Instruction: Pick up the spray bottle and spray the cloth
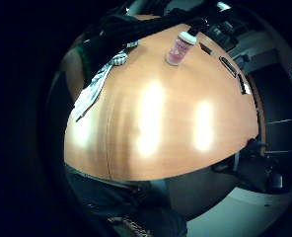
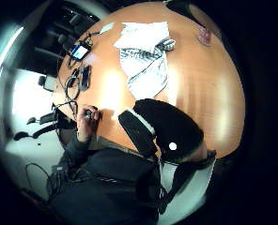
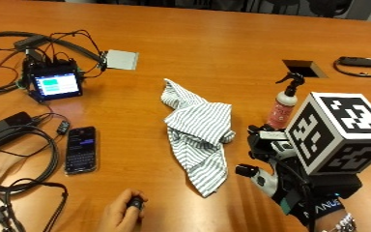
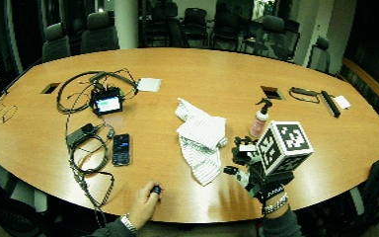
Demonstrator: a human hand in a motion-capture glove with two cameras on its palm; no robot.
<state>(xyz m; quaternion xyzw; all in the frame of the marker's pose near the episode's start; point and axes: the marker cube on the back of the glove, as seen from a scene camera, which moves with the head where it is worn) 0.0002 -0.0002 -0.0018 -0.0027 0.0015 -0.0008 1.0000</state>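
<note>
A pink spray bottle (image 3: 283, 107) with a black trigger head stands upright on the wooden table (image 3: 224, 43). To its left a striped white cloth (image 3: 198, 128) lies crumpled. My gloved right hand (image 3: 270, 157) hovers above the table just in front of the bottle, apart from it, holding nothing. In the little finger side palm view the bottle (image 1: 179, 48) stands beyond the outstretched black fingers (image 1: 136, 27), with the cloth (image 1: 94, 89) beside it. The wide outside view shows hand (image 4: 254, 170), bottle (image 4: 260, 122) and cloth (image 4: 201, 138) in the same layout.
A phone (image 3: 81, 149), a small lit screen device (image 3: 51, 83) and tangled cables (image 3: 12, 145) lie at the left. The bare left hand (image 3: 124, 210) holds a small black object at the front edge. A square table cutout (image 3: 303, 68) lies behind the bottle.
</note>
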